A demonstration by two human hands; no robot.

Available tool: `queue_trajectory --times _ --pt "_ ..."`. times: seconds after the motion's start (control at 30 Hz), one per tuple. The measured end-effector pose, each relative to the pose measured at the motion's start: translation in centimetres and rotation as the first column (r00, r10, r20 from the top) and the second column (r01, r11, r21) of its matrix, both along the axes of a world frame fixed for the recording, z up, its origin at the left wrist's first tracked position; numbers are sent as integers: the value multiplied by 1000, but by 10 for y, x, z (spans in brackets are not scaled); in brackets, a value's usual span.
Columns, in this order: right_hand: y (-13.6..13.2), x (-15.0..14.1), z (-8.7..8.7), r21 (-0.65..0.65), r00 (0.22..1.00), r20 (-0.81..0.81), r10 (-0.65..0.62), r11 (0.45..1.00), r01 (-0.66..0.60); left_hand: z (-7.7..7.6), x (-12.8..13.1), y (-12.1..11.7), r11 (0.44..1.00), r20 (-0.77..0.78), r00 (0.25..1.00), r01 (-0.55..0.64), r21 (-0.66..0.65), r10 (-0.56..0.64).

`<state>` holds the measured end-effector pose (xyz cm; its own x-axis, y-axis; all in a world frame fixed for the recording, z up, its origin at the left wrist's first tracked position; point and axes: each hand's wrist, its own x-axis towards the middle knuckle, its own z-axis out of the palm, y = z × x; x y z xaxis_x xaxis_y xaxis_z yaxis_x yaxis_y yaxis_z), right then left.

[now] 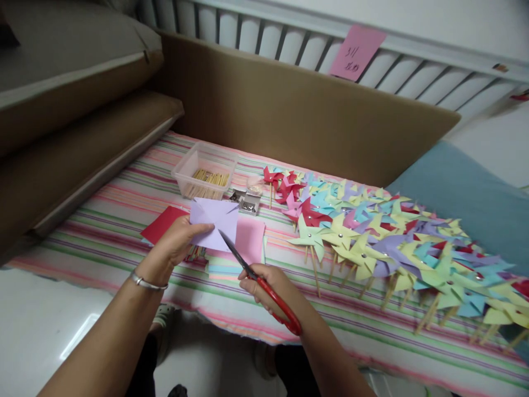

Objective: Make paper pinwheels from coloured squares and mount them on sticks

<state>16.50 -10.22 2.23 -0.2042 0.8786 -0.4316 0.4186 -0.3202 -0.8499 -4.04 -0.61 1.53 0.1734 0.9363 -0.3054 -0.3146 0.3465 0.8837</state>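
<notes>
The left hand (pixel 179 237) pinches a purple paper square (pixel 212 218) at its left edge, thumb flat on top, while the right hand (pixel 268 284) is curled around the red handles of the scissors (pixel 249 271). The blades look drawn together, with the tip over the right part of the square; whether it touches the paper I cannot tell. Cuts seem to run inward from the two far corners. For clean cutting, I would keep the sheet taut with the thumb clear of the blade line, turn the paper rather than the wrist, aim each cut along the diagonal and stop well short of the middle so the square stays whole.

Just beneath the hands lie a pink sheet (pixel 252 234) and, left of the left hand, a red sheet (pixel 163 220). Ahead of the left hand is a clear tub (pixel 184 168) of thin sticks (pixel 211 178), with small packets (pixel 249 207) just beside it. To the right of the right hand, rows of pinwheels (pixel 363 255) crowd the far side.

Everything rests on a striped cloth (pixel 103 231); what supports it is hidden. Beyond the hands stands a brown panel (pixel 289 110), backed by a white slatted fixture (pixel 248 33) bearing a handwritten pink note (pixel 359 52). Far left of the left hand are stacked thick pads (pixel 82 124); far right of the right hand, a blue surface (pixel 458 187). Below is pale, glossy floor (pixel 37 314).
</notes>
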Motion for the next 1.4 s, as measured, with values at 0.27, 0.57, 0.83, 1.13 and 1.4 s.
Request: queue_trajectory --times 0.27,0.57,0.83,1.13,1.4 --pt "1 0 1 -29 1000 16 6 1000 -5 -1 -1 0 1000 -6 1000 3 1 -3" --pt "0 4 2 -24 995 67 74 997 -72 -1 0 3 999 -18 999 -37 -6 37" --pt "-1 54 10 181 990 122 66 980 -87 -1 -9 7 999 -61 998 30 -32 -32" --pt "17 37 -11 352 960 -183 -210 898 264 -7 42 -21 859 -109 853 501 -108 -511" --pt "20 29 -15 347 892 -308 -332 834 430 -16 55 -23 922 88 925 376 -94 -369"
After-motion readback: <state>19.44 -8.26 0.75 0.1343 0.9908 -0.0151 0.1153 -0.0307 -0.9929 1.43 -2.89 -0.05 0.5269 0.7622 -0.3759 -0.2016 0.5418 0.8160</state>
